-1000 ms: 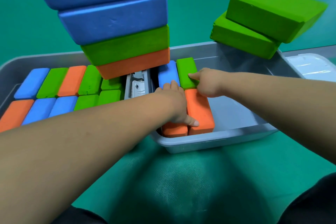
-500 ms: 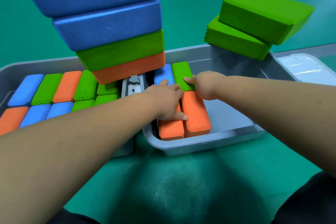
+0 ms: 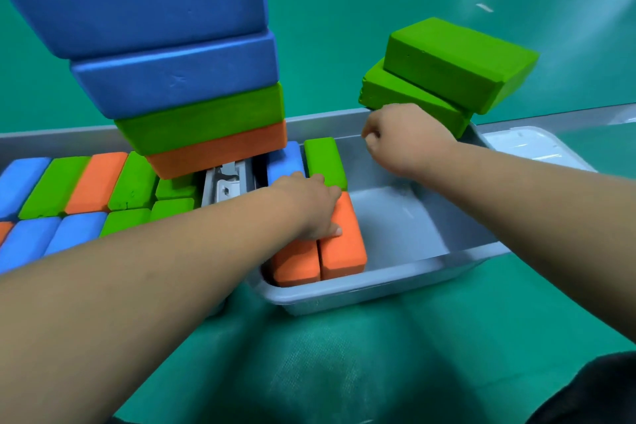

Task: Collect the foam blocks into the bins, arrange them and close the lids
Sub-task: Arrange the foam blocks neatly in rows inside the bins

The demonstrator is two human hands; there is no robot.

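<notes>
The right grey bin (image 3: 378, 289) holds a blue block (image 3: 284, 160), a green block (image 3: 323, 160) and two orange blocks (image 3: 344, 251) side by side at its left end. My left hand (image 3: 309, 206) lies flat on the orange blocks, fingers straight. My right hand (image 3: 402, 138) hovers over the bin's far side with fingers curled, holding nothing, just in front of two stacked green blocks (image 3: 454, 58) that sit on the bin's far right rim. The left grey bin (image 3: 51, 138) is filled with rows of blue, green and orange blocks.
A tall stack (image 3: 172, 79) of two blue blocks, a green one and an orange one stands where the two bins meet. A pale lid (image 3: 526, 144) lies right of the right bin. The bins' latch (image 3: 225, 182) shows between them. Green floor lies all around.
My right hand has left the green block in the bin and risen toward the two stacked green blocks. My left hand stays on the orange blocks.
</notes>
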